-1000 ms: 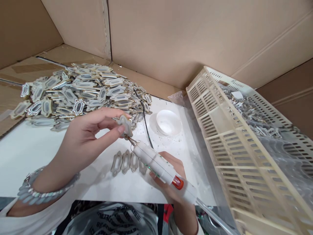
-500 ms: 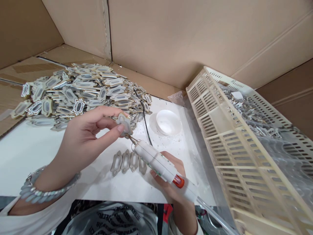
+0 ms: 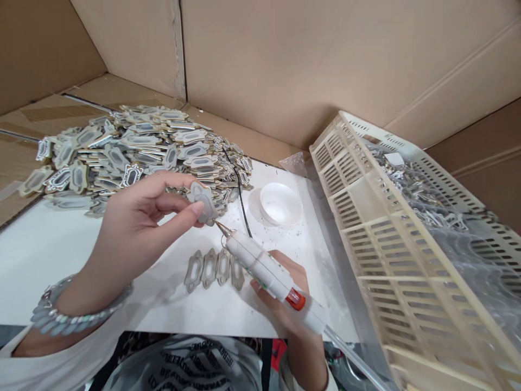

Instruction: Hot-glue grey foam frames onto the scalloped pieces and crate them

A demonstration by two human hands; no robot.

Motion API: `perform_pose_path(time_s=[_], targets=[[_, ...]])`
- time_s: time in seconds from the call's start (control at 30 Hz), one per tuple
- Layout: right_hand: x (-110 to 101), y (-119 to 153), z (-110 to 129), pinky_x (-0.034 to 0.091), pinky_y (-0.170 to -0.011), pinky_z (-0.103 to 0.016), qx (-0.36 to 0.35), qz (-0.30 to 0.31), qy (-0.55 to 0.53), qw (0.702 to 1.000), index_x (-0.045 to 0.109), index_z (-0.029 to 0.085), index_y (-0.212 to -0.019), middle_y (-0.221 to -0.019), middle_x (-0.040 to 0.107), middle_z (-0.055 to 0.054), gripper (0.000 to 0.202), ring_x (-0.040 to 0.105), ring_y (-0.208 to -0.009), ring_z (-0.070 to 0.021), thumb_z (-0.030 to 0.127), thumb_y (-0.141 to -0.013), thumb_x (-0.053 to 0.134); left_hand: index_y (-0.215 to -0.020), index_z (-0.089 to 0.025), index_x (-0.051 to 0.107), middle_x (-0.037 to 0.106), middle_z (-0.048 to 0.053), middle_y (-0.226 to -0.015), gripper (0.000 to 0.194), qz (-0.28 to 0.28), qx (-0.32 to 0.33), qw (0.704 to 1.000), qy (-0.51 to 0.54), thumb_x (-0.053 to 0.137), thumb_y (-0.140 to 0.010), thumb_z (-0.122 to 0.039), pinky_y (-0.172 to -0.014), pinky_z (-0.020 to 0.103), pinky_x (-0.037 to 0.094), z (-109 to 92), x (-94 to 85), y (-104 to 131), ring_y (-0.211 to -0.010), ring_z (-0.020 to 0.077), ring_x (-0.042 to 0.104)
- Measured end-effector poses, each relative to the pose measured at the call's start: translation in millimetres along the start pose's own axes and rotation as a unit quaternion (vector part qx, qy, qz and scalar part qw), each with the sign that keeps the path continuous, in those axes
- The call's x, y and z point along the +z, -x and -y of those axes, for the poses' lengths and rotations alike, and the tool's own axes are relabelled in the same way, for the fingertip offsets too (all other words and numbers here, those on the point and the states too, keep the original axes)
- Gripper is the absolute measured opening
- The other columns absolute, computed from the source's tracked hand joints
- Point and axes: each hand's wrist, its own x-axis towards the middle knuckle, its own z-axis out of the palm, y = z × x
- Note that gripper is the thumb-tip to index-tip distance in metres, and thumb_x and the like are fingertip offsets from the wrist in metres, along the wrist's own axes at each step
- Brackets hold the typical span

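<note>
now the left hand point(image 3: 148, 220) pinches a small grey scallop-edged plate point(image 3: 207, 205) above the flat white tabletop point(image 3: 175, 315), long axis running far-left to near-right, and the right hand point(image 3: 285, 314), wrapped round a white glue gun point(image 3: 260, 265), has the pointed metal nozzle point(image 3: 223, 229) at the plate's near end.

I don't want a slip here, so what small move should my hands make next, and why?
Probably ease the glue gun clear before the left hand shifts the plate: the nozzle sits right at the plate's lower edge, maybe touching.
</note>
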Motion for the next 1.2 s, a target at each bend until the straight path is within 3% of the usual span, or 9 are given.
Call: perform_pose_path(time_s=[0.17,0.3,0.4,0.53,0.73,0.87,1.0,1.2], targets=[[0.9,-1.2,-4.0,0.055,-0.063,-0.030,-0.018,-0.064,0.021,0.998,0.066,0.025,-0.082,-0.084,0.071,-0.003,0.010,0.068,-0.071,-0.0189,0.028,-0.091,0.064,-0.095,-0.030,0.066,0.074,-0.002,-0.067,0.024,0.005,-0.015,1.000,-0.002,0.074,-0.077,-0.043,-0.059,0.037,0.061,1.8,-8.8,-3.9,-0.058,0.0226,0.070],[0.5,0.3,-6.2,0.054,-0.061,-0.032,-0.019,-0.108,0.076,0.991,0.063,0.026,-0.074,-0.077,0.067,-0.003,0.024,0.064,-0.067,-0.0193,0.037,-0.095,0.060,-0.098,-0.024,0.071,0.073,0.000,-0.067,0.041,-0.028,-0.044,0.995,-0.079,0.077,-0.070,-0.053,-0.062,0.038,0.061,4.5,-28.7,-17.8,-0.061,0.0243,0.071],[-0.6,0.0,-4.7,0.050,-0.054,-0.032,0.003,-0.129,0.103,0.986,0.059,0.026,-0.067,-0.069,0.061,-0.002,0.035,0.057,-0.058,-0.0178,0.043,-0.097,0.058,-0.106,-0.019,0.074,0.071,-0.002,-0.066,0.053,-0.074,-0.033,0.984,-0.160,0.077,-0.071,-0.058,-0.081,0.049,0.062,6.6,-47.9,-41.6,-0.067,0.0229,0.070],[-1.3,-1.1,-4.5,0.049,-0.053,-0.031,0.016,-0.137,0.098,0.986,0.058,0.025,-0.064,-0.067,0.060,-0.002,0.039,0.055,-0.056,-0.0168,0.045,-0.097,0.058,-0.104,-0.012,0.075,0.070,-0.003,-0.074,0.056,-0.111,0.009,0.964,-0.241,0.076,-0.071,-0.057,-0.102,0.058,0.051,10.9,-67.9,-85.9,-0.088,0.0245,0.070],[0.9,0.3,-5.7,0.052,-0.054,-0.030,0.030,-0.163,0.071,0.984,0.063,0.024,-0.067,-0.069,0.062,-0.003,0.033,0.057,-0.060,-0.0171,0.043,-0.094,0.063,-0.103,-0.007,0.074,0.069,-0.001,-0.077,0.053,-0.099,-0.053,0.949,-0.294,0.077,-0.076,-0.052,-0.113,0.062,0.040,11.3,-78.4,-135.5,-0.104,0.0281,0.066],[0.5,0.7,-5.1,0.051,-0.052,-0.030,0.039,-0.171,0.066,0.982,0.062,0.024,-0.066,-0.068,0.061,-0.003,0.034,0.056,-0.058,-0.0161,0.043,-0.094,0.063,-0.118,-0.005,0.068,0.070,0.003,-0.085,0.063,-0.089,-0.088,0.956,-0.265,0.082,-0.076,-0.051,-0.105,0.063,0.046,15.6,-83.8,-142.1,-0.087,0.0215,0.068],[-0.6,0.8,-6.7,0.049,-0.052,-0.031,0.030,-0.169,0.072,0.983,0.058,0.024,-0.063,-0.068,0.060,-0.002,0.037,0.054,-0.055,-0.0157,0.043,-0.094,0.063,-0.142,-0.005,0.045,0.072,0.006,-0.093,0.089,-0.091,-0.138,0.960,-0.227,0.083,-0.078,-0.055,-0.097,0.060,0.052,30.9,-93.2,-137.4,-0.075,0.0128,0.065],[-0.6,1.9,-8.8,0.049,-0.052,-0.031,0.029,-0.158,0.072,0.984,0.058,0.024,-0.064,-0.071,0.062,-0.002,0.034,0.056,-0.056,-0.0168,0.040,-0.093,0.064,-0.144,-0.007,0.041,0.073,0.009,-0.100,0.102,-0.109,-0.179,0.952,-0.222,0.084,-0.071,-0.064,-0.094,0.053,0.054,44.5,-104.7,-128.5,-0.075,0.0138,0.064]])
